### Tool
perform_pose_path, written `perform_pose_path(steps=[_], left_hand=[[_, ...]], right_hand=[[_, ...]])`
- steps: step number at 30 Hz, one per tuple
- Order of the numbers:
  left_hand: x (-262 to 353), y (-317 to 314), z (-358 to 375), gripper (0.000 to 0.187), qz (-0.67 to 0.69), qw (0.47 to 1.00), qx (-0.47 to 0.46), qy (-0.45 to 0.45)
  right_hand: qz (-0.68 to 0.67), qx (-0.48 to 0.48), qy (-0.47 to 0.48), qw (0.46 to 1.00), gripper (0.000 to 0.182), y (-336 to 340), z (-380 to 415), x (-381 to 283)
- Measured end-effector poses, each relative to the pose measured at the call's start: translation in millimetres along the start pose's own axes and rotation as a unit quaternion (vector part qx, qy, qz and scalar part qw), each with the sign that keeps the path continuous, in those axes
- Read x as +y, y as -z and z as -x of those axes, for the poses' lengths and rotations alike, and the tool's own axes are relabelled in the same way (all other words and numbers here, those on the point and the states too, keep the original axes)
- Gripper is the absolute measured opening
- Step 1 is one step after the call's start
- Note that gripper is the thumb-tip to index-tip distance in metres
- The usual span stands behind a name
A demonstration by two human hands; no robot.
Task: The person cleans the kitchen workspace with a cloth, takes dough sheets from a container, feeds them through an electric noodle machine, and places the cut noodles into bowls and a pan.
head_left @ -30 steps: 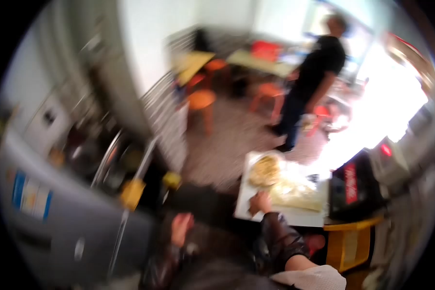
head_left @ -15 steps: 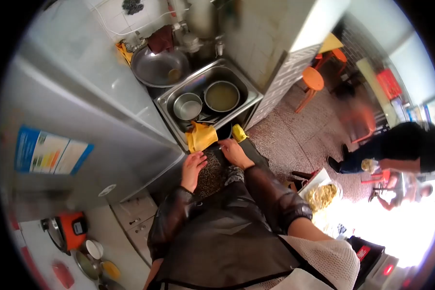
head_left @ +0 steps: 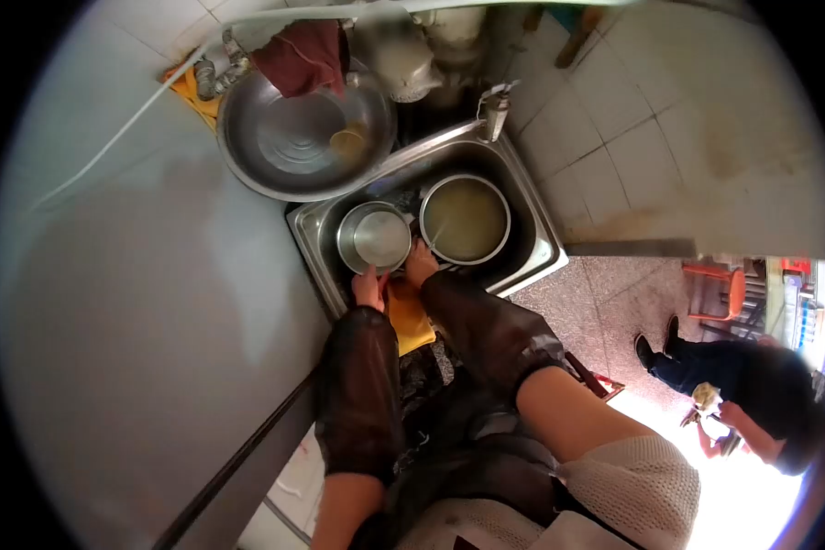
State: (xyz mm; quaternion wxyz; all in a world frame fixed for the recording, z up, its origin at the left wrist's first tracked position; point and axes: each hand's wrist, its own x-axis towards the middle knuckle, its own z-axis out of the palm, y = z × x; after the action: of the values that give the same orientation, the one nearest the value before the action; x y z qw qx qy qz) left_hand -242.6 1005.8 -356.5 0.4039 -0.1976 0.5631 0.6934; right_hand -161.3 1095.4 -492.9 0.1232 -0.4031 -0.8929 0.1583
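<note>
My left hand (head_left: 369,289) is at the near rim of a small metal pot (head_left: 381,240) in the sink; its fingers show only in part. My right hand (head_left: 420,264) reaches into the sink between that pot and a larger round pot (head_left: 466,220) of cloudy liquid. Its fingertips point down, and whatever they grip is too small to make out. A yellow cloth (head_left: 410,321) hangs over the sink's front edge below my hands. The steel sink (head_left: 545,252) surrounds both pots.
A wide metal basin (head_left: 293,137) with a maroon cloth (head_left: 304,57) on its rim stands behind the sink. The tap (head_left: 495,115) is at the back corner. A large grey panel fills the left. A person (head_left: 733,376) stands at the right near an orange stool (head_left: 717,291).
The view has moved closer to the sink. Both my hands have moved forward from in front of the sink to the pots. The yellow cloth now lies below my hands.
</note>
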Motion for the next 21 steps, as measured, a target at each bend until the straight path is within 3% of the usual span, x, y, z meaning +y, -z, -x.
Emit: perform_pose_path(steps=[2,4,5,6,8,9,11,12,14,15,16,17,18,19,20,21], left_hand=[[-5.6,-7.4,-20.9,0.025,0.038,0.998,0.031,0.043],[-7.3,5.5,-37.9,0.023,-0.043,0.990,0.039,0.125],[-11.0,9.0,-41.7,0.023,-0.043,0.990,0.044,0.126],[-13.6,12.6,-43.2,0.024,-0.059,0.991,0.063,0.103],[-13.8,9.1,-40.1,0.025,-0.076,0.991,0.079,0.079],[-13.9,7.1,-35.8,0.025,-0.106,0.991,0.073,0.037],[-15.6,12.8,-34.7,0.025,-0.135,0.988,0.070,-0.006],[-20.7,19.2,-42.7,0.029,-0.208,0.972,0.113,-0.014],[-21.4,20.8,-42.9,0.032,-0.276,0.949,0.152,-0.024],[-22.1,18.9,-31.2,0.039,-0.221,0.967,0.114,-0.049],[-22.4,14.0,-19.2,0.048,-0.164,0.981,0.076,-0.073],[-22.3,6.6,-7.0,0.048,-0.162,0.981,0.077,-0.074],[-21.0,-0.2,5.5,0.049,-0.279,0.928,0.103,-0.226],[-13.2,-10.8,14.1,0.050,-0.385,0.835,0.125,-0.372],[2.4,-27.9,19.6,0.041,-0.411,0.813,0.072,-0.407],[-6.6,-32.0,-7.7,0.037,-0.345,0.849,0.095,-0.389]], right_hand=[[0.009,-0.150,0.007,0.989,0.035,26.5,5.2,1.0],[-0.015,-0.168,0.023,0.985,0.032,36.8,15.5,2.5],[-0.041,-0.171,0.036,0.984,0.029,38.8,16.3,1.5],[-0.045,-0.173,0.034,0.983,0.029,43.2,19.1,0.5],[-0.026,-0.345,0.183,0.920,0.034,64.4,21.1,2.9],[-0.086,-0.334,0.114,0.932,0.033,73.1,24.0,2.6],[-0.048,-0.416,0.164,0.893,0.032,104.8,11.3,5.8],[-0.048,-0.415,0.165,0.893,0.032,135.4,-0.6,0.0],[0.004,-0.517,0.249,0.819,0.027,199.3,-28.9,-15.4],[0.007,-0.516,0.250,0.819,0.027,198.6,-32.0,-19.8],[-0.153,-0.379,0.139,0.902,0.026,193.3,-32.6,-29.2],[-0.306,-0.218,0.019,0.927,0.028,180.7,-32.3,-38.1],[-0.424,-0.135,0.009,0.896,0.024,162.3,-44.5,-49.6],[-0.408,-0.042,0.037,0.911,0.022,144.6,-52.8,-59.9],[-0.392,0.003,0.019,0.920,0.023,110.9,-60.6,-66.1],[-0.375,0.009,-0.043,0.926,0.025,64.2,-65.6,-65.6]])
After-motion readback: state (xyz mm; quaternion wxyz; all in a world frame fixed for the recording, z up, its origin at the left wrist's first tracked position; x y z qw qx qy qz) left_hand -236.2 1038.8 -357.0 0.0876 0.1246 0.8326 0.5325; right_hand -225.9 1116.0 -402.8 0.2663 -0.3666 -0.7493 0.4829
